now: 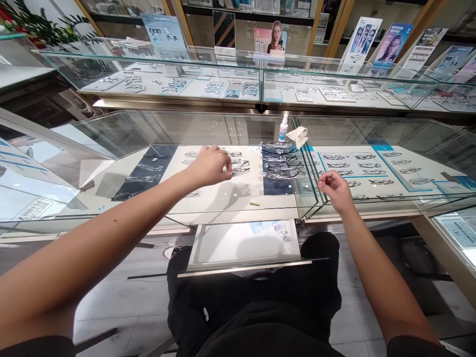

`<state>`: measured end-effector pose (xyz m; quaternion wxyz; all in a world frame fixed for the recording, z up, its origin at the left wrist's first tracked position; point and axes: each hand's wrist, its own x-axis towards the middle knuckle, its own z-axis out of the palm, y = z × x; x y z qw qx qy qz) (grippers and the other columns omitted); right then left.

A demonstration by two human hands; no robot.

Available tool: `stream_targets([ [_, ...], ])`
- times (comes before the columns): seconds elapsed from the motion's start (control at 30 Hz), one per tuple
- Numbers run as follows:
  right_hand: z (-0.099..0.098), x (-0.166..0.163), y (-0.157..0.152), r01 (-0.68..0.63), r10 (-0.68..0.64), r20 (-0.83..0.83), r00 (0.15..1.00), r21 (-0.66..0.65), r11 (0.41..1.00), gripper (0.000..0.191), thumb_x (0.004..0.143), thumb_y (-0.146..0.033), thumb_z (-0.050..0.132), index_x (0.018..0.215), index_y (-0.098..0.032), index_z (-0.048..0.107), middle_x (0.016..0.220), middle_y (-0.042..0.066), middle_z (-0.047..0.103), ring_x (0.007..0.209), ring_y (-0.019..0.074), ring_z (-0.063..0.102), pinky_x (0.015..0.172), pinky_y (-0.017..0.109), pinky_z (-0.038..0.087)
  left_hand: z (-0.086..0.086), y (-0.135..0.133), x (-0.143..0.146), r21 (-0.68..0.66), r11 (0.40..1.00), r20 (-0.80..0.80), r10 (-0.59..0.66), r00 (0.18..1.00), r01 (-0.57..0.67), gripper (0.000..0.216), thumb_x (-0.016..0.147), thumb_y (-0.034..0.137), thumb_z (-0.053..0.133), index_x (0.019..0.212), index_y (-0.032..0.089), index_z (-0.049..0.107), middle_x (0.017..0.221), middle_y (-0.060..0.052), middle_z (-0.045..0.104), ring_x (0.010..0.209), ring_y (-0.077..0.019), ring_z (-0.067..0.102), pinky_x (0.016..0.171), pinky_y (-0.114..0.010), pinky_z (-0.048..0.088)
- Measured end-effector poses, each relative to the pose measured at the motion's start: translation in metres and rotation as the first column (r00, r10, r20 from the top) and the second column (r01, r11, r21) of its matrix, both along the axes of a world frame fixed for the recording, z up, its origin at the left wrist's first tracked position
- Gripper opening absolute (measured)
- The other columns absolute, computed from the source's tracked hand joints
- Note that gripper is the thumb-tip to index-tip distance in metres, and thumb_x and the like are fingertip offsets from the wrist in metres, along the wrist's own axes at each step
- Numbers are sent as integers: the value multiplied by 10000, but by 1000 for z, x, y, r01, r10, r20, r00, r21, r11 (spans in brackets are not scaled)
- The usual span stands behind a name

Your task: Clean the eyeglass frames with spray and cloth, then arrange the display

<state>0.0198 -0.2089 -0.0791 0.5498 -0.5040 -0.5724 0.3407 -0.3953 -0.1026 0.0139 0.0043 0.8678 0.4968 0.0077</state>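
My left hand (pixel 210 167) is over the glass-topped display case (pixel 238 214), its fingers curled in toward the thumb. Whatever it may pinch is too small or hidden to name. Close by its fingertips in this view are eyeglasses (pixel 241 170) lying on a cream board. Beside the glass dividers (pixel 311 168), my right hand (pixel 335 190) has its thumb and fingers drawn together. I cannot make out anything between them. Between the hands, several dark-framed eyeglasses (pixel 280 165) lie in a column on a navy panel.
A white spray bottle (pixel 283 128) and a crumpled pale cloth (pixel 298 136) stand near the dividers. Below the case, a drawer (pixel 230 243) is pulled out over my lap, with clear plastic packets inside. Behind runs another glass case (pixel 167 97) with eyewear and upright cards.
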Motion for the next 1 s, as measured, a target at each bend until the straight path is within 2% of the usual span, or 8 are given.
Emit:
stream_targets([
  [0.2, 1, 0, 0, -26, 27, 14, 1000, -13, 1000, 251, 841, -411, 830, 953, -269, 655, 844, 7, 675, 777, 190, 604, 760, 369, 526, -14, 18, -7, 39, 999, -70, 24, 997, -21, 158, 820, 328, 655, 810, 209, 759, 1084, -110, 800, 1151, -342, 603, 1034, -506, 434],
  [0.6, 1, 2, 0, -50, 51, 3, 999, -30, 998, 310, 841, -443, 866, 914, -270, 620, 871, 12, 673, 801, 196, 609, 775, 372, 523, -20, 14, -8, 41, 999, -102, 14, 995, -10, 161, 850, 309, 648, 876, 218, 778, 1181, -102, 780, 1205, -334, 596, 1067, -501, 431],
  [0.7, 1, 1, 1, -31, 31, 11, 999, -21, 999, 275, 845, -425, 842, 910, -270, 625, 858, 4, 635, 788, 189, 579, 760, 361, 507, -16, 8, -9, 57, 998, -71, 30, 997, -26, 151, 846, 319, 665, 892, 219, 770, 1326, -107, 735, 1291, -351, 581, 1120, -534, 419],
  [0.77, 2, 1, 0, -20, 20, 15, 1000, -16, 1000, 253, 847, -411, 828, 904, -270, 626, 850, 2, 617, 779, 186, 563, 751, 355, 496, -9, -5, -6, 113, 993, -2, 33, 999, -32, 188, 848, 342, 681, 967, 221, 762, 1472, -118, 655, 1392, -378, 537, 1170, -569, 397],
  [0.83, 2, 0, -1, -15, 15, 8, 1000, -12, 1000, 231, 852, -394, 817, 905, -268, 631, 853, 2, 612, 774, 181, 551, 745, 349, 485, 2, -30, 0, 159, 987, 132, -25, 991, 3, 227, 888, 355, 652, 1053, 224, 738, 1506, -126, 624, 1440, -380, 520, 1196, -573, 393],
  [0.9, 2, 0, -2, -21, 21, 3, 1000, -11, 1000, 221, 856, -382, 816, 923, -269, 639, 862, 3, 616, 774, 179, 548, 737, 345, 476, 9, -64, 10, 128, 985, 314, -149, 938, 114, 191, 948, 351, 595, 1044, 231, 709, 1330, -105, 707, 1312, -314, 624, 1161, -495, 446],
  [0.93, 1, 0, -3, -26, 26, 5, 1000, -11, 1000, 226, 853, -381, 822, 935, -270, 642, 865, 4, 619, 774, 180, 549, 732, 345, 474, 10, -83, 16, 65, 977, 381, -214, 899, 205, 163, 959, 346, 594, 1026, 240, 698, 1204, -81, 745, 1195, -276, 675, 1109, -444, 484],
  [1.0, 0, 0, -4, -35, 35, 14, 999, -11, 999, 254, 835, -380, 844, 950, -273, 645, 868, 5, 624, 776, 185, 554, 721, 347, 476, 1, -118, 28, -123, 904, 448, -318, 835, 410, 103, 964, 306, 603, 979, 257, 692, 1029, -40, 774, 995, -221, 712, 981, -369, 524],
])
